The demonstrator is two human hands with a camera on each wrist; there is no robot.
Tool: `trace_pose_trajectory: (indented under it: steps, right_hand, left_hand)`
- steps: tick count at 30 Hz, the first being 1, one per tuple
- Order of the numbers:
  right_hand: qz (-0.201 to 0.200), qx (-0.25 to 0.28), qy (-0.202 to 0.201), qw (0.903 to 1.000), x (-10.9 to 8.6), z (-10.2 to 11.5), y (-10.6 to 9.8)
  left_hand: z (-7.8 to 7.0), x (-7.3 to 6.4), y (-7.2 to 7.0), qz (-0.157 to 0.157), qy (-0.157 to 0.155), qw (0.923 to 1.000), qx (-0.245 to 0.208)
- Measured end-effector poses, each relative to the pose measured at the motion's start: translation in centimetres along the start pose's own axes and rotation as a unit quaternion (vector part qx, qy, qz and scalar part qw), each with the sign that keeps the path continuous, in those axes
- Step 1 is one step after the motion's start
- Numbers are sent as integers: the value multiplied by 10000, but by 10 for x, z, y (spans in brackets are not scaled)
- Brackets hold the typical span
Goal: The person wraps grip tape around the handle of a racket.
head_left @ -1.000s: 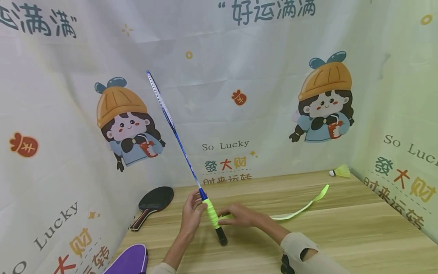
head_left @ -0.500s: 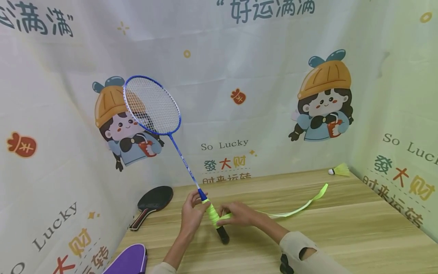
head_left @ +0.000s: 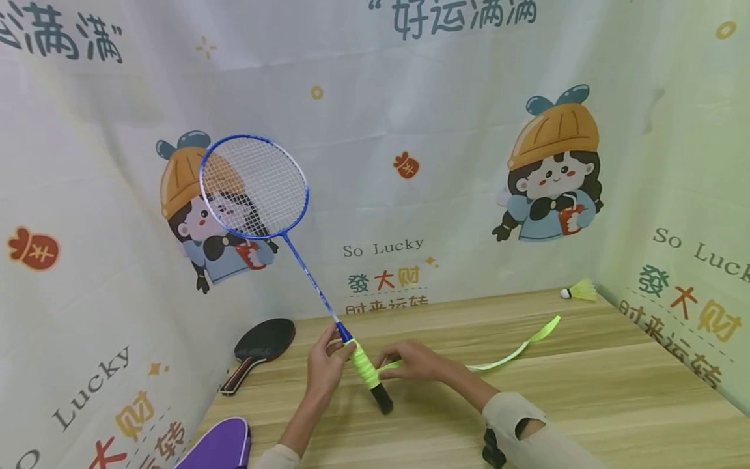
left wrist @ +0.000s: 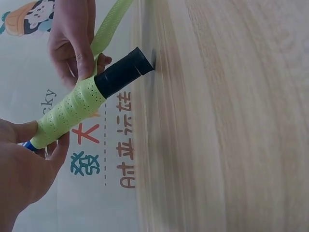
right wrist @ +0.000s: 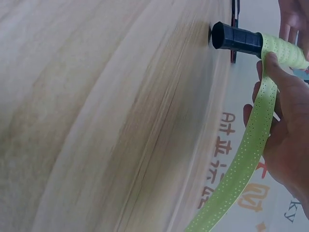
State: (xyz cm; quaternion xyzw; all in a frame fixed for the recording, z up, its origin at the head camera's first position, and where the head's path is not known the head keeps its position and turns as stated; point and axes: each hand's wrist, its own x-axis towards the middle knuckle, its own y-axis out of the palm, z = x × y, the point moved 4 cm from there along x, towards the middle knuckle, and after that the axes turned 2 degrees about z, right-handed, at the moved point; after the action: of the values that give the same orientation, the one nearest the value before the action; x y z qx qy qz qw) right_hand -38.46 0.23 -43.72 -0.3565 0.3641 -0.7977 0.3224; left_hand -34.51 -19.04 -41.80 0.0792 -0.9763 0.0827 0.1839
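Note:
A blue and white badminton racket point(head_left: 313, 280) is held at a slant, its strung head up and to the left. My left hand point(head_left: 325, 368) grips the top of the handle with thumb and fingers. Perforated lime-green grip tape point(left wrist: 72, 108) is wound round the upper handle, while the black butt end point(left wrist: 123, 72) is bare. My right hand point(head_left: 413, 360) pinches the tape right where it leaves the handle, with the thumb on it in the right wrist view. The loose tape tail point(right wrist: 241, 164) trails from that hand out to the right over the table.
A black table tennis bat point(head_left: 265, 340) lies at the table's left edge, with a purple case point(head_left: 219, 446) nearer me. A yellow shuttlecock point(head_left: 579, 290) rests in the back right corner. Printed cloth point(head_left: 363, 85) hangs behind and at both sides of the wooden table point(head_left: 586, 384).
The racket has turned about its shaft, so its head went from edge-on to facing me. Both hands keep their hold on handle and tape.

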Motion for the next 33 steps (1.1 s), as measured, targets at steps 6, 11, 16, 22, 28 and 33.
trace_pose_trajectory:
  steps: [6,11,16,22,28,33]
  right_hand:
    - [184,-21,32,9998,3,0,2]
    - [271,-251,-43,9993,5,4,3]
    - [162,-402,146,9990,9,6,5]
    - [-131,-339,421,9985,10,6,9]
    - [-179,-45,427,9989,8,3,9]
    - [11,96,429,9990,7,-1,3]
  left_hand:
    - [0,0,-2,145,94,9995,-255]
    - [-1,1,-4,76,84,9999,-46]
    - [1,1,-6,-183,-15,9998,71]
    - [4,0,1,-387,33,9992,-71]
    - [3,1,2,-468,126,9987,-170]
    - [0,2,-1,-317,137,9991,-231]
